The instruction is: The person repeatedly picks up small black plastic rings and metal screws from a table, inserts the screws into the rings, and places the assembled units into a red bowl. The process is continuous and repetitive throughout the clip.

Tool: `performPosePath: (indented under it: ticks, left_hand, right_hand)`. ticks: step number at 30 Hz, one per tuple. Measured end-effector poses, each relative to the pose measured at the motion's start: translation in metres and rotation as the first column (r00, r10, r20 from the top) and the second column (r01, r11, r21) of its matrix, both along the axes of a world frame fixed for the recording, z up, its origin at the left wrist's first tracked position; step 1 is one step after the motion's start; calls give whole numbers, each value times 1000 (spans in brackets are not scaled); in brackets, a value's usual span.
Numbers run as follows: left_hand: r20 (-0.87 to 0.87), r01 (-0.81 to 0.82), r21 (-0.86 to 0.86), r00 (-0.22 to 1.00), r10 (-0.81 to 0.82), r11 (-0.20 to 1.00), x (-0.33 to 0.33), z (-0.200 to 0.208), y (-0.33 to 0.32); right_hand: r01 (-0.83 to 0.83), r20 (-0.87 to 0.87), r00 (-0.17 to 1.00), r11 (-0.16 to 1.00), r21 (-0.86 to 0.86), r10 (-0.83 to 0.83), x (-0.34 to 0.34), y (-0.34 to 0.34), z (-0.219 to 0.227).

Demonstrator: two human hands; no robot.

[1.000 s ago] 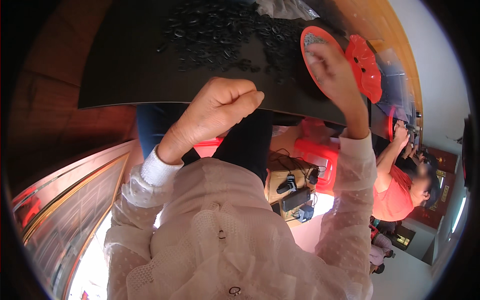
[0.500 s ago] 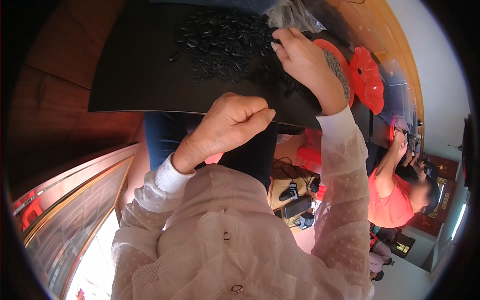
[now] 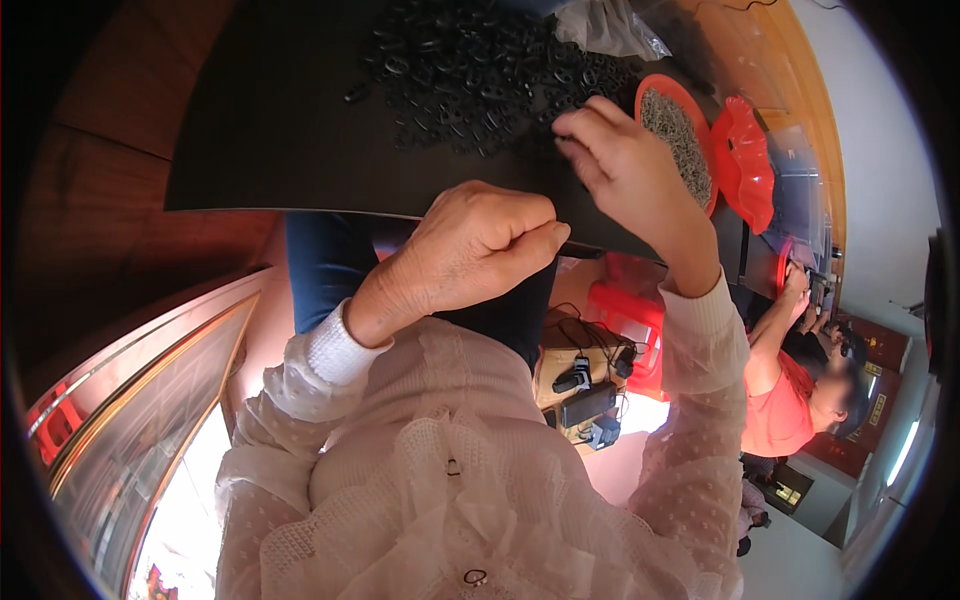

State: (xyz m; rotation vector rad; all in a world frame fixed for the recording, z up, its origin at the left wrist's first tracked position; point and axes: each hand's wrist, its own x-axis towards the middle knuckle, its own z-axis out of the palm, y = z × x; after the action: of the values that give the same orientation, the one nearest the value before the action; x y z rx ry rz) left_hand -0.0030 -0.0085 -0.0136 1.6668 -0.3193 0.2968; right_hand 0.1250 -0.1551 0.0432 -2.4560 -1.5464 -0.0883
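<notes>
My left hand is closed in a fist just over the near edge of the dark table, thumb pressed against the curled index finger. Whatever it may hold is hidden. To its right and farther out, my right hand hovers at the near right edge of a heap of small black oval plastic parts. Its thumb and fingers are bent and apart, and I see nothing held between them. Close beside this hand stands an orange-red bowl holding many small grey metal pieces.
A red wavy-rimmed dish and clear plastic boxes stand right of the bowl. A clear plastic bag lies behind the heap. Below the table, chargers and cables rest on a carton. A person in red works at the right.
My right hand has come back from the far right of the heap toward me, its fingers spreading slightly. My left fist has shifted a little right. The view has tilted slightly.
</notes>
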Motion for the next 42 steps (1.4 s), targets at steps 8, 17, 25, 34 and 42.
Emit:
performPosePath:
  ticks: [8, 17, 25, 34, 42]
  left_hand:
    - [-75, 22, -72, 997, -27, 997, 0, 0, 0]
    - [-126, 29, -78, 991, -38, 997, 0, -3, -1]
    - [-144, 16, -49, 989, -23, 999, 0, 0, -1]
    - [-199, -13, -124, 980, -12, 992, 4, 2, -1]
    - [-321, -89, -311, 947, -17, 946, 4, 7, -2]
  right_hand:
    - [52, 203, 979, 960, -274, 5, 0, 5, -8]
    - [4, 83, 997, 997, -75, 2, -2, -1, 0]
    - [-11, 212, 976, 982, -190, 52, 3, 4, -10]
    - [1, -32, 999, 984, 178, 4, 2, -8, -11]
    - [-107, 128, 989, 943, 314, 70, -46, -3, -3]
